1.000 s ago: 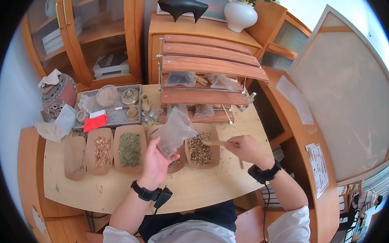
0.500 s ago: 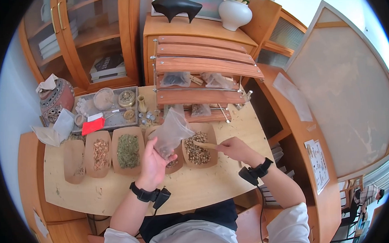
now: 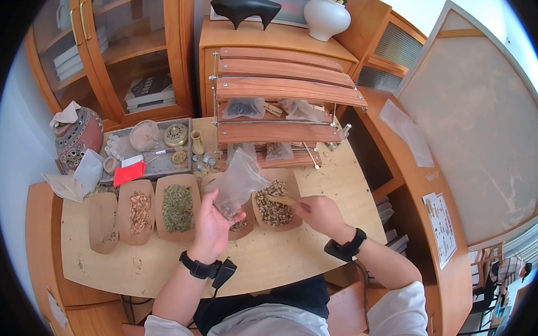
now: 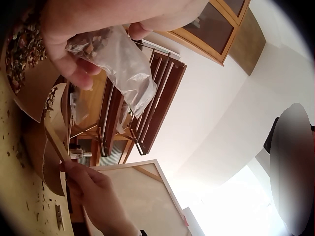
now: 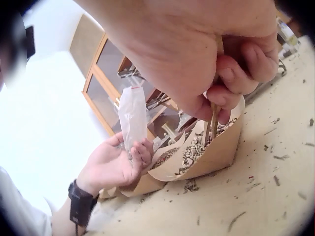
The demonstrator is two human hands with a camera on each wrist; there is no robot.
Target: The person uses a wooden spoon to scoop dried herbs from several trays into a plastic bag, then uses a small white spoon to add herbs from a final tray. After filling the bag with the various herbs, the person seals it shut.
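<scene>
- A clear plastic bag [image 3: 241, 180] is held by the left hand [image 3: 210, 229] above the tray second from the right, its lower end grasped between thumb and curled fingers; small dried pieces are seen in that end.
- A wooden scoop [image 3: 284, 200] is gripped by the right hand [image 3: 322, 216], with the fingers curled round its handle; its head is lowered into the rightmost tray [image 3: 292, 182], among chopped pale and dark pieces [image 3: 275, 213].
- The tray second from the right [image 3: 246, 232] is partly hidden by the bag and the left hand.
- Farther left, shredded green herb [image 3: 178, 209] is held in one paper tray [image 3: 161, 222], and reddish-brown chips [image 3: 140, 211] in the next.
- Only a few scraps are seen in the leftmost tray [image 3: 99, 214].
- All five trays are set in a row on the table [image 3: 267, 267], where loose bits are scattered.
- Behind the row, a slatted wooden rack [image 3: 289, 88] is placed at the far side, with filled plastic bags laid on its lower slats.
- A red packet [image 3: 129, 173] is rested at the near edge of a grey tray [image 3: 168, 165] at far left.
</scene>
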